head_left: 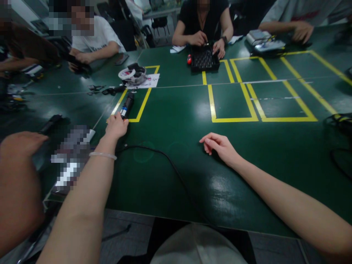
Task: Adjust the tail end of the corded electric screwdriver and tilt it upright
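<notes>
My left hand (117,125) reaches forward on the left and is closed round the near end of a black cylindrical tool (128,104) with a blue and silver band. The tool points away from me, inside a yellow taped outline. A pale bangle is on my left wrist. My right hand (217,145) rests near the middle of the green table (170,124), fingers loosely bent and partly apart, holding nothing. A black cable (167,156) runs across the table between my arms.
Rolls of tape (132,74) lie on white paper at the back left. Across the table, a person's hands are at a black tray (205,66). Another person's arm (20,183) is close on my left. Electronics (265,44) and cables (341,124) are at the right.
</notes>
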Action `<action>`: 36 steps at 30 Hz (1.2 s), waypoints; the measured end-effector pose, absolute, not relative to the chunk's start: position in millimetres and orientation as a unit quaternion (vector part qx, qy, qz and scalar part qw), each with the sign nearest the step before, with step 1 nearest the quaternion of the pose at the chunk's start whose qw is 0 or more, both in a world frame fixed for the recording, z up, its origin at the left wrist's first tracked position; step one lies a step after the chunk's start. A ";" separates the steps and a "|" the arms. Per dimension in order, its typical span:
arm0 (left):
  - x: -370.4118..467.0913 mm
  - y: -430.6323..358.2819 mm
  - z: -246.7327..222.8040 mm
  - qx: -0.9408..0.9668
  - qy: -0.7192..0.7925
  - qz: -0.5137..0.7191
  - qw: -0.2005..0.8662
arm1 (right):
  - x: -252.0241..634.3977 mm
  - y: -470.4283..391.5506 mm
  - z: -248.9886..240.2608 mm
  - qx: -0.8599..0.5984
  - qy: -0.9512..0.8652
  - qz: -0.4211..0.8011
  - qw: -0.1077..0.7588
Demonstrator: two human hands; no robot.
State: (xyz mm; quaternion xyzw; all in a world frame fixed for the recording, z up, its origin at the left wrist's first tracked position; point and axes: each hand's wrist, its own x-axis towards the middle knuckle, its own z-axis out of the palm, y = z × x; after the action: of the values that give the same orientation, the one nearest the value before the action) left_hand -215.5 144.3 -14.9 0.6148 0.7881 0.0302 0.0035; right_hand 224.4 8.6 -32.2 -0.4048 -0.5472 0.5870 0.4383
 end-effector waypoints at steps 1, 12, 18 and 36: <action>-214.4 142.9 -15.5 0.618 0.785 0.031 -0.009 | 224.3 8.7 -32.0 -0.405 -0.549 0.587 0.436; -208.6 135.4 -16.2 0.609 0.790 0.054 -0.042 | 224.5 8.1 -31.9 -0.411 -0.559 0.584 0.422; -183.7 120.8 -13.2 0.606 0.789 0.077 -0.061 | 223.4 7.9 -31.0 -0.412 -0.559 0.583 0.421; -36.8 28.2 -1.0 0.775 0.630 0.035 -0.041 | 224.8 10.8 -26.4 -0.436 -0.640 0.472 0.421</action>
State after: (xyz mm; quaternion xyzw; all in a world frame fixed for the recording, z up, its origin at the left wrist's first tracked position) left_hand -36.8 28.2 -1.0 0.7748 0.6299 0.0354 -0.0411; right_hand 224.8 10.8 -26.4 -0.4360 -0.6398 0.4725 0.4211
